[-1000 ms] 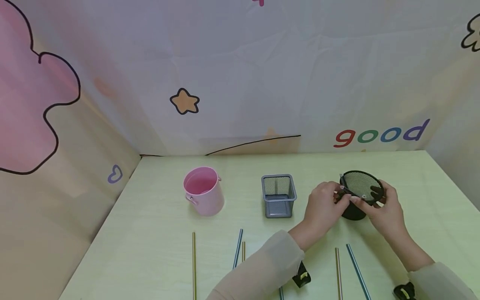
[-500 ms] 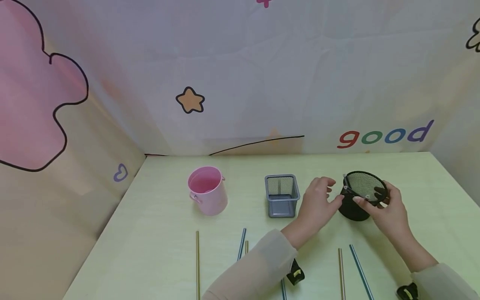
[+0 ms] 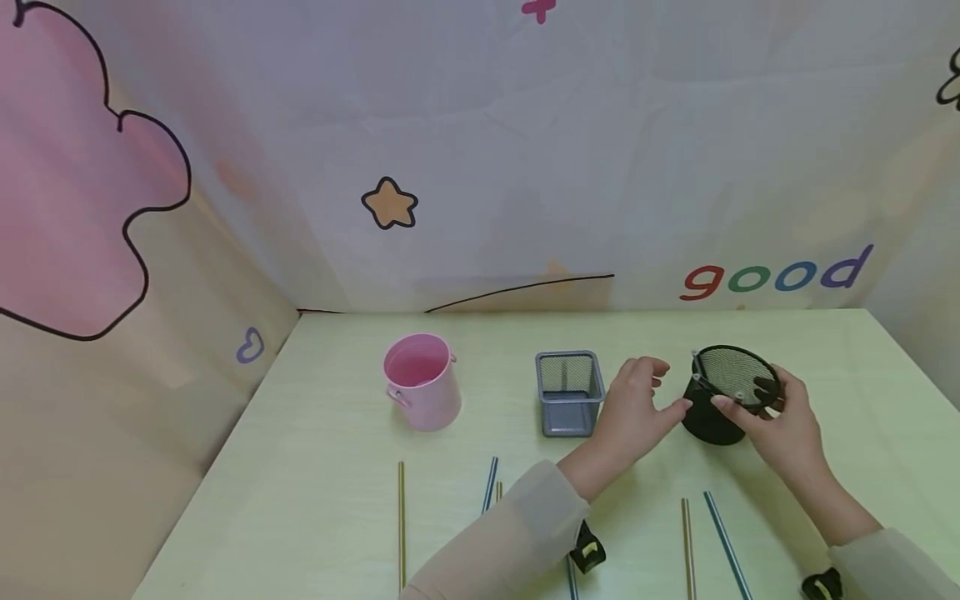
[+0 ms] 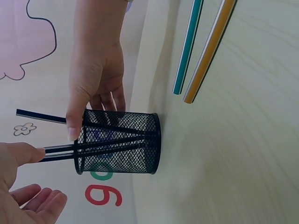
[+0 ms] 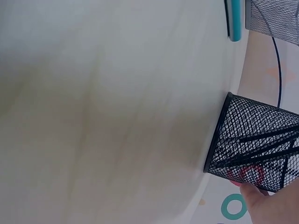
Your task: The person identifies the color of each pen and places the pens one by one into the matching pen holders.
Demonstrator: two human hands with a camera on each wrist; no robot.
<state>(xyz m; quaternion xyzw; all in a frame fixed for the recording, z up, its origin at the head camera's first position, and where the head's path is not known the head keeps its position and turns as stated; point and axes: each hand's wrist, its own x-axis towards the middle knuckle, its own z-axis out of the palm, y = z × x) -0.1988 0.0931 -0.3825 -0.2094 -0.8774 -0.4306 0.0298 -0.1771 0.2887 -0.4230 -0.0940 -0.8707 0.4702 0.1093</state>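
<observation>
Your left hand [image 3: 632,408] is backed off from a second ago, fingers loose; just to its right, the black, round wire-mesh cup [image 3: 708,418] stands upright on the counter [image 3: 315,467], gripped by your nearer right hand [image 3: 791,429].

a black mesh cup [image 3: 708,419] stands upright on the table [image 3: 315,467], three dark sticks [image 4: 42,116] slanting inside.

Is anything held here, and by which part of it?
The right hand holds the black cylindrical mesh cup by its upper side, near the rim; the left hand holds nothing.
</observation>
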